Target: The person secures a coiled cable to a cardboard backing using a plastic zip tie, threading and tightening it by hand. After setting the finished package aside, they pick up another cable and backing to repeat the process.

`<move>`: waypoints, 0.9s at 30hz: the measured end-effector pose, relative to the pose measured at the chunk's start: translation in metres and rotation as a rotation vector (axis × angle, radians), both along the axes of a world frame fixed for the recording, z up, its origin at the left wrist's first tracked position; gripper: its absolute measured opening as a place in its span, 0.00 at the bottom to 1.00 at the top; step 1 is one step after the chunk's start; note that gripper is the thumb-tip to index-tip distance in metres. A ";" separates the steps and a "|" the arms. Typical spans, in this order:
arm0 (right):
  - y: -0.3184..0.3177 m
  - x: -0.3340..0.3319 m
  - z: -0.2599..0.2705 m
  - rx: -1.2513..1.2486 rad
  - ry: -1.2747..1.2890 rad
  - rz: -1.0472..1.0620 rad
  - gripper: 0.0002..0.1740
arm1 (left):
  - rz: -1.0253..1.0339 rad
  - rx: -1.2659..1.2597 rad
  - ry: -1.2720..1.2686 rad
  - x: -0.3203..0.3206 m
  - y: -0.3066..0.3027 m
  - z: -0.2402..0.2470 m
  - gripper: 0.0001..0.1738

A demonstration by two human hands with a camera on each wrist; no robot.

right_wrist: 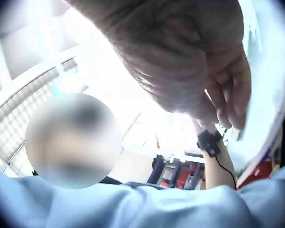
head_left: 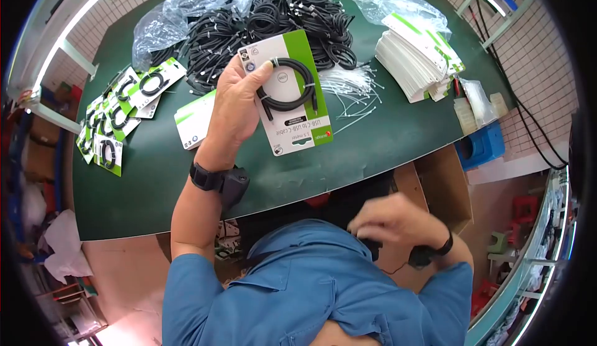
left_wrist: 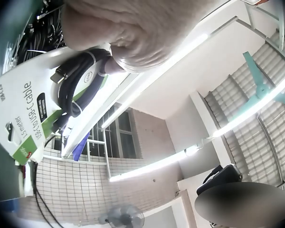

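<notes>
My left hand [head_left: 235, 100] grips a packaging card [head_left: 297, 119] by its left edge. The thumb lies across the front, its tip touching the coiled black cable [head_left: 288, 84] mounted on the card, and the fingers are hidden behind it. The card stands up off the green table [head_left: 385, 140], just above the middle of the head view, with its printed text upside down to me. The left wrist view shows the same card [left_wrist: 21, 111] and cable [left_wrist: 76, 78] at the left of the frame, under the thumb.

My right hand [head_left: 398, 221] hangs at the lower right, close to my chest and off the table, with its fingers curled downward. I cannot tell whether they hold anything.

A loose card [head_left: 194, 121] lies flat just left of my left hand. Behind the held card, at the top centre, sits a heap of black cables [head_left: 267, 22]. White ties [head_left: 348, 84] are scattered to its right, and a stack of cards [head_left: 413, 60] stands at the upper right. Finished cards [head_left: 118, 116] spread along the left edge.
</notes>
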State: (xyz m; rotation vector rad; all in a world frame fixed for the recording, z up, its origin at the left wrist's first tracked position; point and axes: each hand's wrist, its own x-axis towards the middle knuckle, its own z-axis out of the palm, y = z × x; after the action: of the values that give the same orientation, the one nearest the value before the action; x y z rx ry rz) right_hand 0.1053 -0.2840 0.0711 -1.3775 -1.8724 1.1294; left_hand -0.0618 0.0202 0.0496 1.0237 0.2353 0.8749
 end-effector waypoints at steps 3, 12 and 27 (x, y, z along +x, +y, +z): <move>0.051 0.013 0.019 0.317 -0.085 -0.379 0.13 | 0.054 -0.017 0.028 0.001 0.002 0.002 0.17; 0.223 0.025 -0.019 0.098 0.346 -0.373 0.24 | 0.155 -0.058 0.088 0.001 0.017 -0.013 0.17; 0.245 0.039 -0.060 -0.029 0.755 -0.270 0.16 | 0.090 -0.179 0.151 0.003 0.021 -0.029 0.18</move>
State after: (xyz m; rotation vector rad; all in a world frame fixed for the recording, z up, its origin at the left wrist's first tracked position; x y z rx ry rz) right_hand 0.1446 -0.0387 0.0112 -0.9746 -1.1023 1.2953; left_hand -0.0592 0.0409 0.0203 0.9181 0.4822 0.8422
